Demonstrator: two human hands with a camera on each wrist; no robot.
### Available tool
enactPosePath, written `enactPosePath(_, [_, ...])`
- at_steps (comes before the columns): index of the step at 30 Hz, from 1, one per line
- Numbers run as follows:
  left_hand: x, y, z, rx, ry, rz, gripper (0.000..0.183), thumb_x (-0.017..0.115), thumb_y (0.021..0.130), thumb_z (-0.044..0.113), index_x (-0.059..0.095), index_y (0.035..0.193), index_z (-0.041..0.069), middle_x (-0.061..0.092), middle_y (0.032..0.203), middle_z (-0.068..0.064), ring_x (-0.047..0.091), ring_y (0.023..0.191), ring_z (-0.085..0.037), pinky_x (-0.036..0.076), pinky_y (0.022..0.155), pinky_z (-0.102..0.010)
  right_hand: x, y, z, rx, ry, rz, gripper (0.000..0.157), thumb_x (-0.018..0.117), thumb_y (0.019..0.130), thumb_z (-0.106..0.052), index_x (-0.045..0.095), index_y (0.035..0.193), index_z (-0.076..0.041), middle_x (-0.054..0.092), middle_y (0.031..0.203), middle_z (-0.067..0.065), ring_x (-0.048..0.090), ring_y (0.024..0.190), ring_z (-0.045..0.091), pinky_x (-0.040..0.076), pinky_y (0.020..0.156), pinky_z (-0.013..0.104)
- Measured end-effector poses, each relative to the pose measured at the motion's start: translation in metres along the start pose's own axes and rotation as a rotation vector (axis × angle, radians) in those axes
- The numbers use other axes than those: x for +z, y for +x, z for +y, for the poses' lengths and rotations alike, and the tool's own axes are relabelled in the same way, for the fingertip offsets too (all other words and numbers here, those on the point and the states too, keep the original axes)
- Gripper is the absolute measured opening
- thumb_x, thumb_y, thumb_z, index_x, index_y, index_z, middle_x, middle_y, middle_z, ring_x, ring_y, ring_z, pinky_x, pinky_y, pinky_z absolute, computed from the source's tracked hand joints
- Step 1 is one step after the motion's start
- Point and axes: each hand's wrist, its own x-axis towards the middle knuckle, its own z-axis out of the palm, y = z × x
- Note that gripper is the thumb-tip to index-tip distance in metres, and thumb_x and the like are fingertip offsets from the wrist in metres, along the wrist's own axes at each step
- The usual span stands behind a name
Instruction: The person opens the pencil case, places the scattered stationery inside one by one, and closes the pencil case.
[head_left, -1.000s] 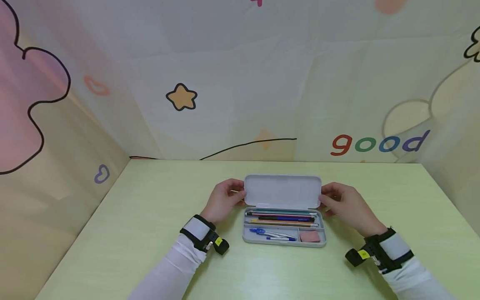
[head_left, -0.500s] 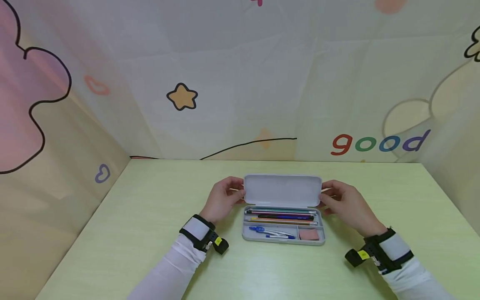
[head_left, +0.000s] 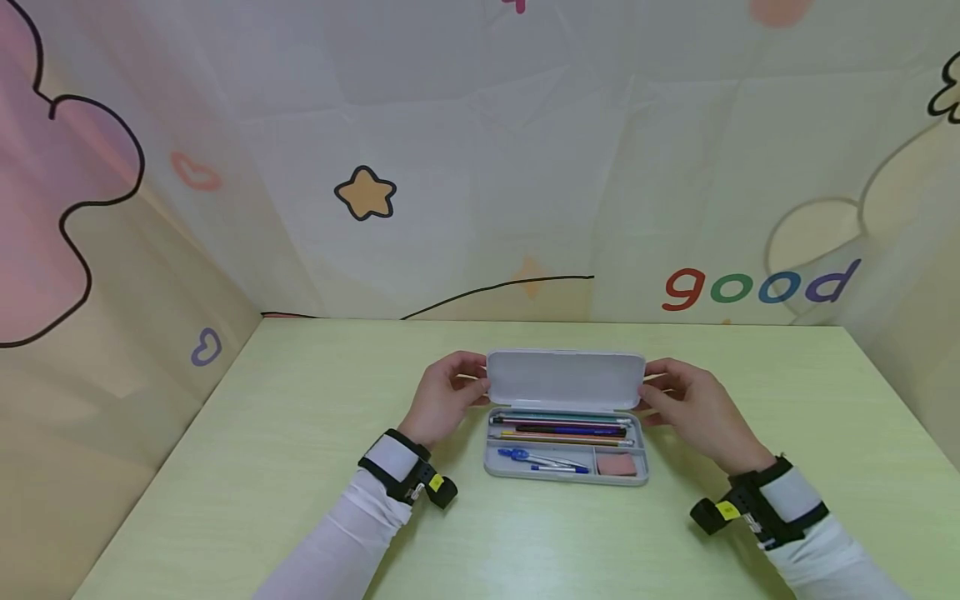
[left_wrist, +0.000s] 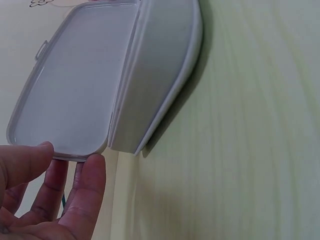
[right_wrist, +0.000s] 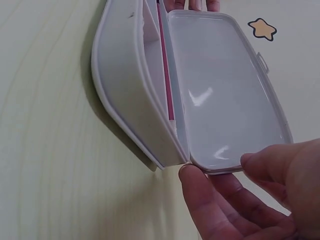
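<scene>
A pale grey pencil case [head_left: 525,476] lies open on the table, its lid [head_left: 566,379] raised at the back. My left hand [head_left: 438,400] pinches the lid's left end; in the left wrist view its thumb [left_wrist: 30,160] lies on the inner face and the fingers behind. At the other end my right hand [head_left: 693,412] grips the lid the same way, thumb [right_wrist: 270,162] inside. Several pencils [head_left: 566,438] fill the case's rear part. In front are what looks like a blue-headed compass [head_left: 516,454], a blue-and-white pen [head_left: 558,469] and a pink eraser [head_left: 616,464].
The pale wood-grain table [head_left: 300,500] runs back to a printed cloth [head_left: 480,192] hung behind it and along both sides. Each wrist wears a black strap with a small camera, the left one's camera [head_left: 442,492] close to the case.
The case has slid slightly away from me, and the lid appears a little shorter in the head view. Both hands keep their hold on it; the right has edged up slightly.
</scene>
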Motion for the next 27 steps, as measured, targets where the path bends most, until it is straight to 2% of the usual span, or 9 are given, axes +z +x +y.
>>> enactPosePath(7, [0.000, 0.001, 0.000, 0.002, -0.002, 0.004, 0.028, 0.063, 0.094, -0.001, 0.063, 0.121, 0.004, 0.061, 0.110, -0.014, 0.066, 0.095, -0.029, 0.056, 0.082, -0.041, 0.000, 0.000, -0.001, 0.002, 0.008, 0.003, 0.039, 0.060, 0.101, -0.020, 0.053, 0.134, -0.001, 0.062, 0.119, 0.023, 0.070, 0.089, 0.029, 0.057, 0.074, 0.035])
enactPosePath(11, [0.000, 0.000, 0.002, -0.013, -0.007, 0.010, 0.026, 0.064, 0.096, 0.008, 0.063, 0.122, 0.005, 0.061, 0.112, -0.014, 0.066, 0.096, -0.028, 0.056, 0.082, -0.040, -0.001, -0.001, -0.002, 0.003, 0.008, 0.005, 0.041, 0.059, 0.101, -0.025, 0.053, 0.134, -0.001, 0.062, 0.121, 0.023, 0.070, 0.092, 0.029, 0.057, 0.075, 0.035])
enactPosePath(18, [0.000, 0.000, 0.006, -0.048, -0.076, 0.020, 0.032, 0.062, 0.099, 0.028, 0.064, 0.121, 0.004, 0.063, 0.113, -0.016, 0.066, 0.099, -0.032, 0.053, 0.086, -0.048, -0.001, 0.000, -0.008, 0.030, 0.034, -0.002, 0.057, 0.056, 0.099, -0.047, 0.055, 0.130, 0.001, 0.062, 0.120, 0.022, 0.069, 0.096, 0.032, 0.057, 0.077, 0.035])
enactPosePath(22, [0.000, -0.001, 0.009, -0.070, -0.086, 0.018, 0.032, 0.060, 0.101, 0.028, 0.064, 0.120, 0.002, 0.064, 0.112, -0.016, 0.065, 0.102, -0.034, 0.051, 0.089, -0.052, -0.002, 0.002, -0.009, 0.065, 0.057, 0.000, 0.066, 0.051, 0.097, -0.059, 0.057, 0.128, -0.001, 0.062, 0.121, 0.021, 0.068, 0.100, 0.034, 0.056, 0.079, 0.038])
enactPosePath(27, [0.000, -0.001, 0.016, -0.079, -0.055, 0.025, 0.028, 0.059, 0.101, 0.024, 0.065, 0.115, 0.001, 0.064, 0.109, -0.016, 0.065, 0.101, -0.036, 0.052, 0.088, -0.050, -0.003, 0.002, -0.008, 0.061, 0.055, 0.000, 0.067, 0.047, 0.098, -0.060, 0.059, 0.127, -0.001, 0.062, 0.122, 0.021, 0.066, 0.103, 0.036, 0.057, 0.079, 0.039])
